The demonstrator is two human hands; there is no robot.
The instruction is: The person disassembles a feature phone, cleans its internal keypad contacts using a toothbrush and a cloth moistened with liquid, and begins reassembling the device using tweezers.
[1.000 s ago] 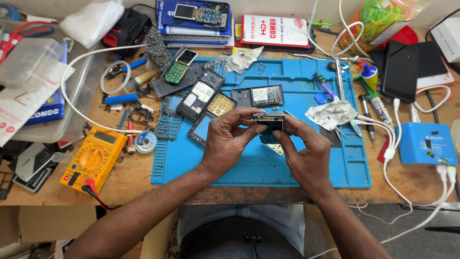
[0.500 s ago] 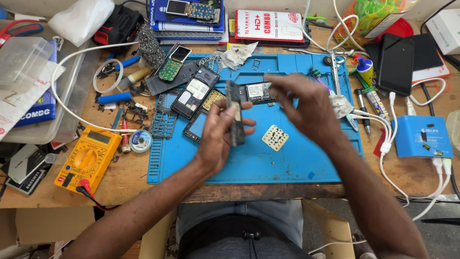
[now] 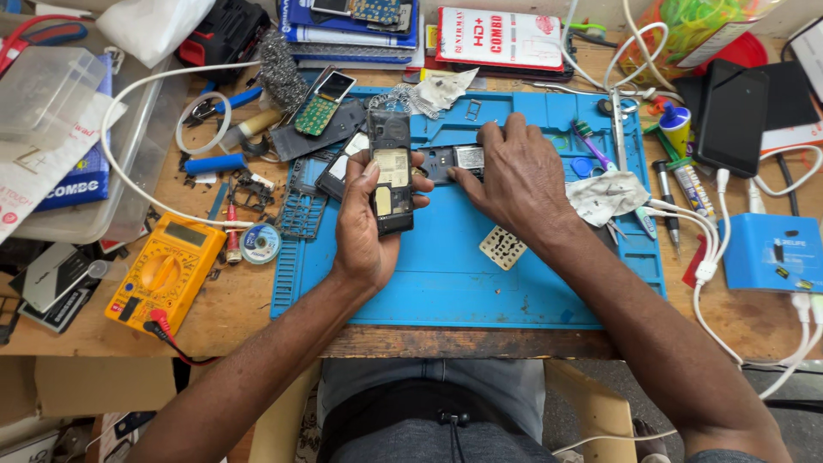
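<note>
The left hand point(image 3: 364, 227) holds a dark, opened mobile phone body with a bare back and a pale label point(image 3: 391, 171) upright above the blue silicone work mat point(image 3: 446, 274). Its grip is closed around the phone's lower half, thumb on the left edge and fingertips curling over the right edge.

The right hand point(image 3: 514, 176) rests palm down on the mat, just right of the held phone. Its fingers are spread and pressed onto a small dark phone part with a silvery metal plate point(image 3: 459, 160) that lies flat on the mat; whether the grip pinches it or only presses on it, I cannot tell.

A small pale square keypad sheet with rows of dots point(image 3: 502, 248) lies on the mat below the right wrist. A yellow multimeter with a round dial point(image 3: 165, 273) sits on the wooden tabletop point(image 3: 240, 309) left of the mat, a small solder reel point(image 3: 260, 243) beside it. A crumpled white cloth point(image 3: 611, 196) lies at the mat's right edge, and a blue box with white cables point(image 3: 771, 253) stands further right.
</note>
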